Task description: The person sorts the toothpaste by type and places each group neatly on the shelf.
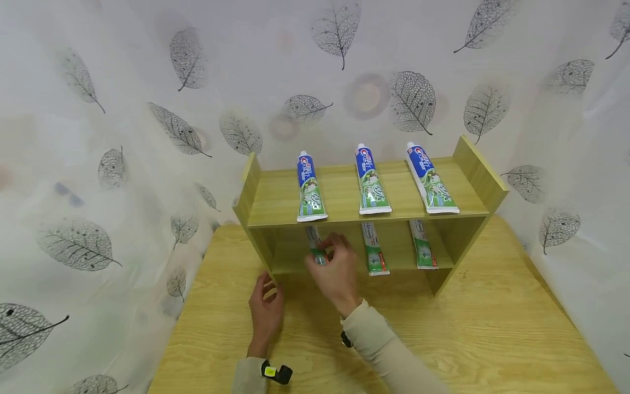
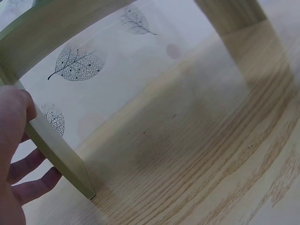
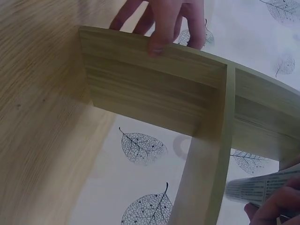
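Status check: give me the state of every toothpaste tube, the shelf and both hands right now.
Three top-shelf tubes: lying flat, caps toward the wall, untouched.
Two lower-shelf tubes: lying flat, untouched.
Left lower tube: held, partly on the lower shelf.
Right hand: pinches the left lower tube.
Left hand: grips the left side panel.
Shelf unit: upright on the table.

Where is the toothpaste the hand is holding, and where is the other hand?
held toothpaste tube (image 1: 315, 246): head view, its visible middle.
left hand (image 1: 266, 312): head view, back of hand.
right hand (image 1: 337, 273): head view, back of hand.
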`<state>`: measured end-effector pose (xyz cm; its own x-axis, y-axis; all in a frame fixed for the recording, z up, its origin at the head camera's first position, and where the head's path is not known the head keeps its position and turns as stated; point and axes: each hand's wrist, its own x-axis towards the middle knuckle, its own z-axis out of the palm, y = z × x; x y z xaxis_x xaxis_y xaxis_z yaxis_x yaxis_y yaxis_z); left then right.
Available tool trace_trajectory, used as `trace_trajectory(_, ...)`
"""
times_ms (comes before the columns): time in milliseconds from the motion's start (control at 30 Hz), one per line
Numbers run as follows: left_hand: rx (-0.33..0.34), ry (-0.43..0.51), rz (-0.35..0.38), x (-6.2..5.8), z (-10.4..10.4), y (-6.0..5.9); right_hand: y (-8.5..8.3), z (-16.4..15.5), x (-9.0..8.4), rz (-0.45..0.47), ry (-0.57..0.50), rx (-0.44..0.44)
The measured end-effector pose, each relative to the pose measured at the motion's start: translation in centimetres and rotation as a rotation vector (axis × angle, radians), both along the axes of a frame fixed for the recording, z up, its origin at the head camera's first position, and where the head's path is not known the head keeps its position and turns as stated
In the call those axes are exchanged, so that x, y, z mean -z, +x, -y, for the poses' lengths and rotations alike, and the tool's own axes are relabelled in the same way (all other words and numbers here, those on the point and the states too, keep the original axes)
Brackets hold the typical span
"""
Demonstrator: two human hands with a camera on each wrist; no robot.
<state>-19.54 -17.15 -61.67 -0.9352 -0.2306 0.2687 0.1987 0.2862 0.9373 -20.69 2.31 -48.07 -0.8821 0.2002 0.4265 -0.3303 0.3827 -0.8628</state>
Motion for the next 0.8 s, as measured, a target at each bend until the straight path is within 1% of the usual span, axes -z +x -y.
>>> trace_trajectory(67,0.004,0.002,0.009,0.1,0.0,0.0,-0.4,0.3,0.0,0.009,0.006,0.007)
trace_trajectory(167,0.002,-0.001,0.019,0.1,0.1,-0.1,-0.9,0.9,0.4,0.017,0.044,0.017)
trace_trajectory(367,-0.005,-0.036,0.007,0.1,0.2,-0.1,-1.5,1.7,1.1,0.066,0.106,0.032)
trace_trajectory(467,-0.002,-0.039,0.007,0.2,0.2,-0.2,-1.5,2.0,1.1,0.075,0.185,0.038)
trace_trajectory(567,0.001,-0.041,0.013,0.0,0.2,-0.1,-1.4,2.1,0.8,0.055,0.3,0.041)
trace_trajectory(633,0.004,-0.037,0.012,0.1,0.2,0.0,-1.2,2.2,0.5,0.038,0.358,0.044)
trace_trajectory(800,0.005,-0.036,0.001,0.1,0.2,-0.1,-0.5,2.2,-0.3,0.052,0.431,0.033)
